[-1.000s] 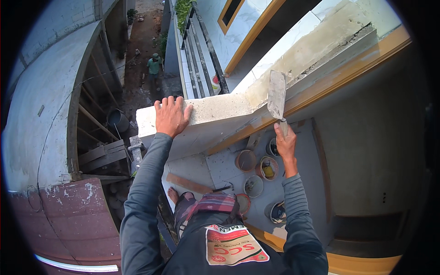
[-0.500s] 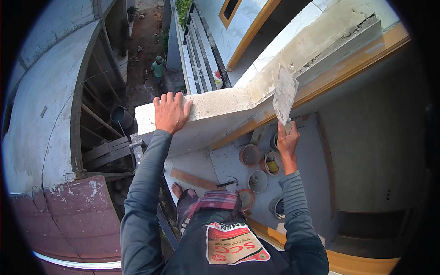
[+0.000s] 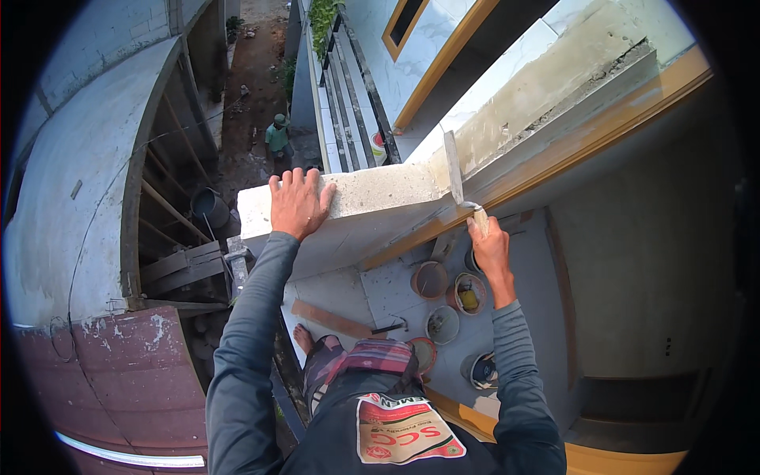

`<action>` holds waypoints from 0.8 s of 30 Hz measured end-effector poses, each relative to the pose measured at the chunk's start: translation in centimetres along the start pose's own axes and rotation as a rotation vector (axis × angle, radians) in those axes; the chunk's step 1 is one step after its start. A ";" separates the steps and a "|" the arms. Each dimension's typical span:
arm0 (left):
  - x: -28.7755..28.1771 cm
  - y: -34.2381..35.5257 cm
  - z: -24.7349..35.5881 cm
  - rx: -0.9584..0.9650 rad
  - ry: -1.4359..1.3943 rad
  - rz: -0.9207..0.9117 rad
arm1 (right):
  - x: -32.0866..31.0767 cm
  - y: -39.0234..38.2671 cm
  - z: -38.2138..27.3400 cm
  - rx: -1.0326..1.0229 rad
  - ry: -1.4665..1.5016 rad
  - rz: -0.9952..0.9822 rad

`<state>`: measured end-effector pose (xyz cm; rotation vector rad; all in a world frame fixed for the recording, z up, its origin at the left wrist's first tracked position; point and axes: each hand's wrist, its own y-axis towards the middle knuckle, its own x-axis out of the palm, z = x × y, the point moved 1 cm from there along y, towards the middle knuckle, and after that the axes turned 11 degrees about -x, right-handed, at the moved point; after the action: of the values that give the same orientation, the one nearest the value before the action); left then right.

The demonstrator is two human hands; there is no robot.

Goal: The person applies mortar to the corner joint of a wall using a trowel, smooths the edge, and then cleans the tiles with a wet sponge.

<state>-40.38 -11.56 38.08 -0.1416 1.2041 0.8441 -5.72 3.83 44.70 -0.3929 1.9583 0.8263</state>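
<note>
My left hand (image 3: 301, 204) lies flat on the pale top of a low wall (image 3: 388, 185), thumb apart and fingers reaching toward its far edge. In my right hand (image 3: 490, 252) is a trowel (image 3: 453, 168), held by its wooden handle with the fingers wrapped round it. The trowel's blade stands nearly edge-on, beside the corner where the low wall meets a longer, rough-plastered wall top (image 3: 546, 99). Whether the blade touches the wall I cannot tell.
Below on the tiled floor stand several buckets (image 3: 442, 319), a hammer (image 3: 390, 326) and a plank (image 3: 328, 317). A dark railing (image 3: 360, 83) runs beyond the wall. Far down in the alley is a person (image 3: 278, 138) in green. At left drops an open gap with timber (image 3: 184, 265).
The trowel has swung left and down toward the wall corner, its blade turning from broad face to edge. My left hand stays on the wall. The person below has shifted slightly.
</note>
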 end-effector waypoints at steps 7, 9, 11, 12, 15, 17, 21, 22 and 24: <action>-0.3 -0.1 0.5 0.005 0.001 -0.013 | 0.0 0.5 1.8 -0.046 -0.010 0.086; -0.2 0.2 0.0 -0.016 0.005 -0.022 | 0.5 1.4 1.4 0.061 0.110 -0.044; 0.2 -0.6 0.0 0.046 0.030 0.062 | 0.2 -0.2 0.4 0.003 0.106 0.031; 0.0 -0.4 -0.1 0.020 0.005 0.024 | 0.2 0.1 0.1 -0.081 0.133 0.091; -0.3 -0.5 -0.6 -0.024 0.014 -0.032 | -1.8 0.5 -3.2 0.267 0.512 0.010; -0.3 -0.3 -0.4 -0.020 0.015 -0.027 | -2.1 0.6 -2.7 0.263 0.525 0.015; 0.2 -0.3 0.2 0.010 -0.008 0.022 | 0.1 0.9 1.3 0.063 0.260 0.085; 0.3 -0.3 0.5 0.017 -0.015 0.020 | 0.5 0.7 2.6 0.060 0.115 -0.026; 0.2 -0.3 -0.1 -0.007 -0.002 -0.012 | 0.4 0.6 1.0 0.046 0.120 -0.017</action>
<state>-40.25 -11.67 37.78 -0.1531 1.1976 0.8378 -5.64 5.01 44.29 -0.4404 2.0786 0.7599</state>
